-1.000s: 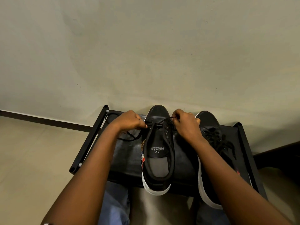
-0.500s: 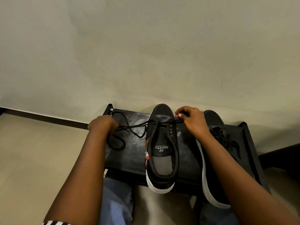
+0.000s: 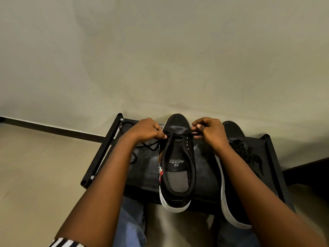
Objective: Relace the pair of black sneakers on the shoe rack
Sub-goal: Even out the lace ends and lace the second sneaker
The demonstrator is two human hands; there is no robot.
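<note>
On the rack, lace crosses the black sneaker's front eyelets only.

The left hand and right hand are bare, with forearms uncovered. At seven o'clock a black-and-white striped sleeve edges the left arm. Blue denim jeans cover both legs at six o'clock.
</note>
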